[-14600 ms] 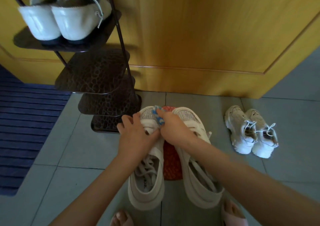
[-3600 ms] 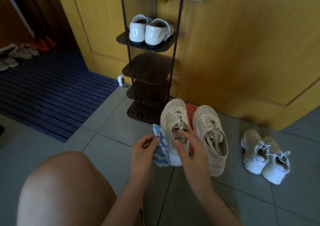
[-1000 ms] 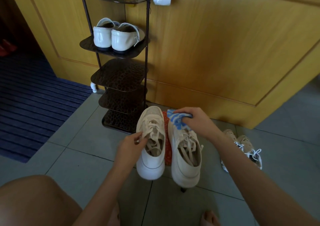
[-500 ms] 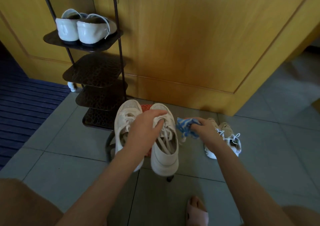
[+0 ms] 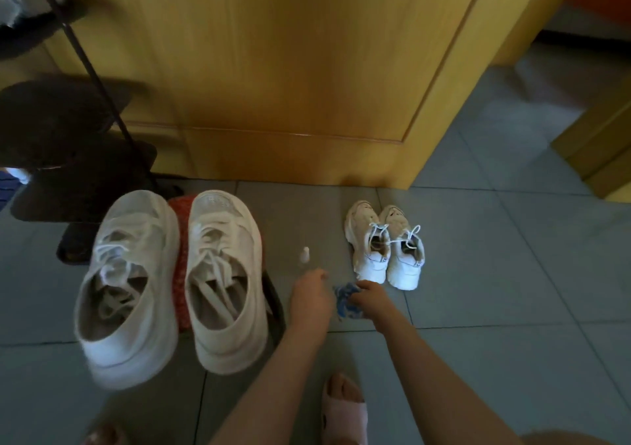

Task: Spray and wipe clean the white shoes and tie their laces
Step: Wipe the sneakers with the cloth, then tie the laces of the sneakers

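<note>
Grey floor tiles (image 5: pixel 478 274) hold large white sneakers (image 5: pixel 223 226) left of both hands, small white sneakers (image 5: pixel 404 267) just beyond the right hand (image 5: pixel 372 303) pinching a blue cloth (image 5: pixel 343 299); left hand (image 5: pixel 312 296) meets a small white bottle (image 5: pixel 305 256), grip unclear.

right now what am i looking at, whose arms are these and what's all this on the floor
This is one picture from a camera worn on a person's head, looking down; there is no machine. The two bare arms are that person's own. On the grey tiled floor stand a large pair of white lace-up sneakers, laces loose, something red between them, and a small pair of white sneakers with tied bows. The right hand grips a blue-and-white cloth. The left hand is by a small pale bottle-like thing; blur hides whether it holds it. A dark shoe rack stands at the left.
</note>
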The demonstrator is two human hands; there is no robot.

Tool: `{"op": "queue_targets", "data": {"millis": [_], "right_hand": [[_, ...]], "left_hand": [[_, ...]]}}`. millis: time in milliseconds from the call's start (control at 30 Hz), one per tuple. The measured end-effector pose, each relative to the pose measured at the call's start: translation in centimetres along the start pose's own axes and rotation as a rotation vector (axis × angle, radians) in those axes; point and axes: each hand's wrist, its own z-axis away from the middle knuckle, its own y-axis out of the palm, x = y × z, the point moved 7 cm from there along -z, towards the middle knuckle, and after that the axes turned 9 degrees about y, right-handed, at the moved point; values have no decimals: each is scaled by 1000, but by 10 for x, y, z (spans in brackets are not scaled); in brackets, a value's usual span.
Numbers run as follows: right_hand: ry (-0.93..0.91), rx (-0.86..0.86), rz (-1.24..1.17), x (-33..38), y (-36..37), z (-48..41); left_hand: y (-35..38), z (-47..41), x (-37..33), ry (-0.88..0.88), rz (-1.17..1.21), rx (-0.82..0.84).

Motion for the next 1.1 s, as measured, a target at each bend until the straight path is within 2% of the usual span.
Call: {"op": "queue_targets", "data": {"millis": [67, 200, 467, 633, 833, 1000, 1100], "right_hand": [[-11, -1, 63, -14, 6, -21], [-18, -41, 138, -34, 20, -46], [10, 15, 160, -52, 44, -69], [-53, 63, 300, -46, 42, -61], [-58, 99, 177, 16, -7, -13], [-261, 88, 175, 98, -38, 52], [-444, 129, 211, 140, -29, 99]], "left_hand": [[26, 0, 30, -86, 6, 35], [47, -10, 64, -135, -39, 69], [59, -24, 78, -142, -61, 88], [57, -16, 73, -155, 33, 75], [29, -1, 29, -77, 124, 63], [-16, 21, -21, 41, 144, 56], [-52, 36, -57, 133, 324, 96]]}}
